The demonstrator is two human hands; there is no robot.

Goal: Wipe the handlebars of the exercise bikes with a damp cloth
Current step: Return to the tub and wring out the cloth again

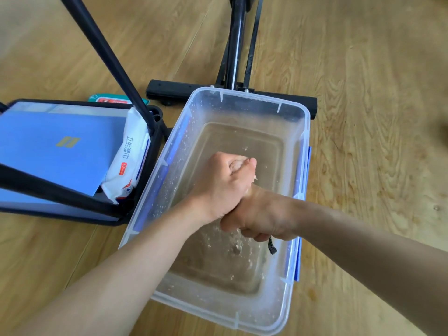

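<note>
Both my hands are clenched together over a clear plastic tub [288, 110] holding shallow, murky water. My left hand [223, 183] and my right hand [264, 214] grip a cloth that is almost wholly hidden inside the fists. Only a pale bit shows at the top of the left fist, and a dark corner of the cloth [272, 246] hangs below the right hand. Drops splash on the water beneath. The black base and upright of an exercise bike [232, 88] stand just beyond the tub. No handlebars are in view.
To the left sits a black cart tray [145, 190] with blue folders [55, 151] and a white wet-wipes pack [128, 156]. Black poles [106, 52] cross above it. A green wipes packet [114, 99] lies behind. Wooden floor surrounds everything.
</note>
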